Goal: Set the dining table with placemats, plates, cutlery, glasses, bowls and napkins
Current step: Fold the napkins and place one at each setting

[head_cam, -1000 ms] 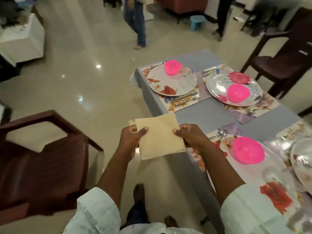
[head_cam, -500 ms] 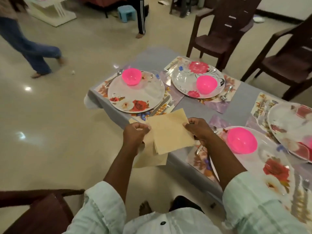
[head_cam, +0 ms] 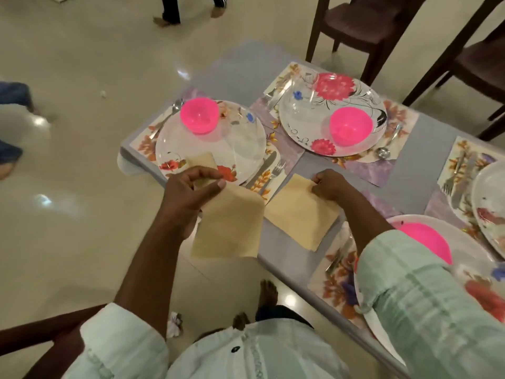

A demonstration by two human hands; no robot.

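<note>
Nearest the camera, two pale green sleeves reach forward from the person's body, and a bare foot (head_cam: 269, 292) stands on the glossy floor (head_cam: 82, 228) just beside the table (head_cam: 410, 170) edge. At lower right, partly hidden by the right sleeve, sits a floral plate (head_cam: 426, 224) carrying a pink bowl (head_cam: 426, 240) on a flowered placemat (head_cam: 332, 285). Further out, the left hand (head_cam: 188, 195) has its thumb and curled fingers pinched round a stack of beige napkins (head_cam: 229, 228), which hangs over the table's edge and the floor. The right hand (head_cam: 329, 184) pinches the far corner of a single beige napkin (head_cam: 300, 214), which lies flat on the grey table between the near placemat and the next setting (whether the fingers press it down or merely hold it is unclear). Beyond the left hand is a second plate (head_cam: 218, 151) with red flowers and a second pink bowl (head_cam: 199, 114), a spoon (head_cam: 166, 119) on its left, a knife (head_cam: 262, 168) and fork (head_cam: 276, 170) on its right. Further right sits a third plate (head_cam: 308, 116) bearing a large pink bloom and a third pink bowl (head_cam: 350, 126), with another spoon (head_cam: 388, 143) beside it. At the right edge another plate (head_cam: 492, 209) shows in part, with cutlery next to it. Farthest off stand two dark brown chairs (head_cam: 363, 31) and the legs of another person (head_cam: 169, 12).
</note>
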